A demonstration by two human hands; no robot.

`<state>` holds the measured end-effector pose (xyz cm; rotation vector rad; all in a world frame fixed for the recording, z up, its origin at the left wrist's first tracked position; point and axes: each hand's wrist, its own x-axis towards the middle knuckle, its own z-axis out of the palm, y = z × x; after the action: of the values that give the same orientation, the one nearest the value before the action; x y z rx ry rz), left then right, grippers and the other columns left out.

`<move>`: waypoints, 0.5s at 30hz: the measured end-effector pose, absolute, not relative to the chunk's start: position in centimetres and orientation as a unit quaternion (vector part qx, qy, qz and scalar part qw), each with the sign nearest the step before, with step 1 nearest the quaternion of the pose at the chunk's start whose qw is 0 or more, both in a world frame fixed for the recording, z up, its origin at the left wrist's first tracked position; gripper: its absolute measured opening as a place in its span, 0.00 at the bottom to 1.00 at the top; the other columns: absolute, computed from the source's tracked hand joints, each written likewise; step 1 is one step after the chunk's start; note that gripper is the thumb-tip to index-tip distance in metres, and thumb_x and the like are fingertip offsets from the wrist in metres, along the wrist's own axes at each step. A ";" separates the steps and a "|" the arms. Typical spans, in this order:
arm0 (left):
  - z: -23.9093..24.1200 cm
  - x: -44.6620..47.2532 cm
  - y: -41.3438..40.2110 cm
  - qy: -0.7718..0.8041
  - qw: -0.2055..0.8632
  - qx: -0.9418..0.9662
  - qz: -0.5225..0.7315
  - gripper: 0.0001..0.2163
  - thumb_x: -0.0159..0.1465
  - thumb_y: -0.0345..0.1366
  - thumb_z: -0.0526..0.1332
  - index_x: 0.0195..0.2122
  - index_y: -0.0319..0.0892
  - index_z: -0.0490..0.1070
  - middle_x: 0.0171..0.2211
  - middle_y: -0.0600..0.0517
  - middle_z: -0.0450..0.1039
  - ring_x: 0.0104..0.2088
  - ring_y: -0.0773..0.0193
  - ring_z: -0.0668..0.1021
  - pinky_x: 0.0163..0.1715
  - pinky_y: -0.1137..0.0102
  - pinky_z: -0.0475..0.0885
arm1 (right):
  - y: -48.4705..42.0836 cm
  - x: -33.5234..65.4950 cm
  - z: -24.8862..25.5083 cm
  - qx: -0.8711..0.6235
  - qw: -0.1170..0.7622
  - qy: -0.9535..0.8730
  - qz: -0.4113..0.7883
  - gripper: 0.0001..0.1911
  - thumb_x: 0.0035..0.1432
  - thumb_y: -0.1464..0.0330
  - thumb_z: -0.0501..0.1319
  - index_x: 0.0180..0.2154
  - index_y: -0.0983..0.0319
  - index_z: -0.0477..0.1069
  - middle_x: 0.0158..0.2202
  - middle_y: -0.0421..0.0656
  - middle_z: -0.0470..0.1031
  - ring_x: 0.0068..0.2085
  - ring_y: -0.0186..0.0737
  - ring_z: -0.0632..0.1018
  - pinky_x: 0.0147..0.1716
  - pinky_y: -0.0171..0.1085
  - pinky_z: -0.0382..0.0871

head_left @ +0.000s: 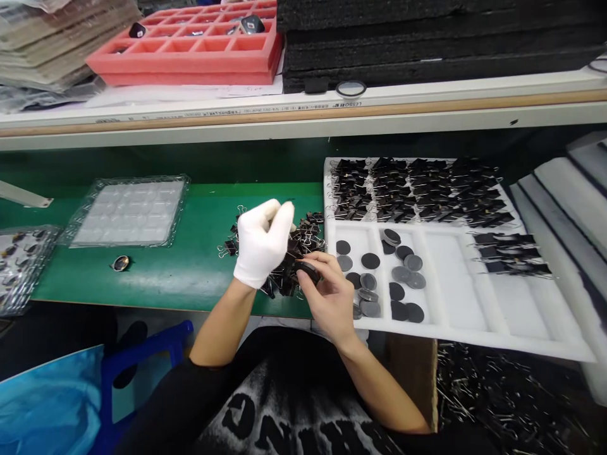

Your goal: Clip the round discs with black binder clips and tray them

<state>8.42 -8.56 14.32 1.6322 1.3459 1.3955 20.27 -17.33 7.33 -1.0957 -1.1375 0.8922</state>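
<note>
My left hand (263, 241), in a white glove, is raised over a pile of black binder clips (282, 281) with its fingers curled and pinched together. Whatever may be between those fingertips is hidden. Just right of it, my bare right hand (331, 296) grips a round black disc (308, 272) between thumb and fingers, low over the clips. On the white foam tray (450, 278) beside it, loose black and clear grey discs (370, 260) lie in the two left front compartments. Clipped black pieces (417, 189) fill the tray's back rows, and several more (512, 253) lie at front right.
A clear plastic blister tray (128, 212) and a small round metal-rimmed piece (121, 263) lie on the green table (208, 278) at left. Above runs a shelf (190, 120) with a pink foam tray (190, 60). A box of clips (502, 392) stands below right.
</note>
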 end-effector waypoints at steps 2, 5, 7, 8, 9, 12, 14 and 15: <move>14.4 8.6 -8.4 0.512 0.287 0.617 0.524 0.24 0.71 0.45 0.60 0.18 0.43 0.64 0.17 0.56 0.64 0.20 0.69 0.68 0.23 0.69 0.62 | -17.0 20.3 7.2 -0.482 0.614 -0.490 0.389 0.09 0.64 0.69 0.68 0.45 0.54 0.83 0.47 0.46 0.78 0.49 0.44 0.80 0.44 0.40 0.79; 14.4 9.1 -8.4 0.512 0.267 0.630 0.519 0.25 0.71 0.44 0.61 0.16 0.43 0.61 0.16 0.56 0.62 0.19 0.70 0.66 0.23 0.69 0.60 | -16.6 20.4 7.2 -0.479 0.609 -0.495 0.392 0.07 0.63 0.69 0.68 0.43 0.55 0.84 0.44 0.44 0.81 0.45 0.43 0.81 0.44 0.41 0.78; 14.2 9.4 -8.5 0.505 0.256 0.642 0.517 0.26 0.71 0.44 0.62 0.16 0.43 0.59 0.15 0.57 0.61 0.18 0.71 0.65 0.22 0.69 0.59 | -16.4 20.6 7.4 -0.475 0.597 -0.505 0.403 0.05 0.63 0.69 0.68 0.40 0.56 0.84 0.42 0.43 0.82 0.43 0.42 0.81 0.43 0.41 0.78; 14.1 9.5 -8.6 0.500 0.254 0.649 0.514 0.26 0.70 0.44 0.62 0.16 0.43 0.58 0.15 0.57 0.60 0.18 0.71 0.65 0.22 0.69 0.58 | -16.3 20.7 7.5 -0.475 0.590 -0.510 0.407 0.05 0.63 0.69 0.68 0.40 0.57 0.84 0.42 0.43 0.83 0.43 0.42 0.81 0.43 0.41 0.78; 14.1 9.6 -8.5 0.496 0.254 0.655 0.511 0.26 0.70 0.44 0.63 0.16 0.43 0.57 0.15 0.57 0.59 0.18 0.71 0.65 0.21 0.69 0.57 | -16.3 20.8 7.7 -0.476 0.584 -0.515 0.409 0.05 0.63 0.69 0.68 0.39 0.57 0.83 0.42 0.43 0.83 0.42 0.42 0.81 0.43 0.40 0.78; 13.9 9.7 -8.4 0.488 0.262 0.664 0.502 0.27 0.70 0.42 0.63 0.16 0.42 0.56 0.14 0.58 0.58 0.18 0.72 0.64 0.21 0.69 0.55 | -16.2 21.1 8.1 -0.485 0.565 -0.526 0.410 0.04 0.64 0.69 0.67 0.38 0.58 0.83 0.42 0.43 0.82 0.42 0.42 0.81 0.44 0.39 0.76; 13.7 9.7 -8.3 0.489 0.268 0.664 0.498 0.26 0.70 0.41 0.63 0.16 0.42 0.55 0.14 0.58 0.57 0.17 0.72 0.63 0.20 0.70 0.54 | -16.1 21.1 8.4 -0.493 0.549 -0.534 0.413 0.05 0.64 0.68 0.67 0.35 0.59 0.81 0.38 0.43 0.81 0.39 0.41 0.80 0.40 0.37 0.75; 13.6 9.7 -8.2 0.491 0.269 0.663 0.497 0.26 0.69 0.40 0.63 0.16 0.42 0.55 0.14 0.58 0.57 0.17 0.72 0.63 0.20 0.70 0.54 | -16.0 21.2 8.5 -0.499 0.539 -0.537 0.416 0.07 0.63 0.68 0.66 0.32 0.60 0.80 0.36 0.42 0.80 0.37 0.40 0.78 0.36 0.37 0.73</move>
<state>9.75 -8.22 13.63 1.7878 1.3231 1.3400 21.17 -16.02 8.47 -1.1861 -1.2765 0.9887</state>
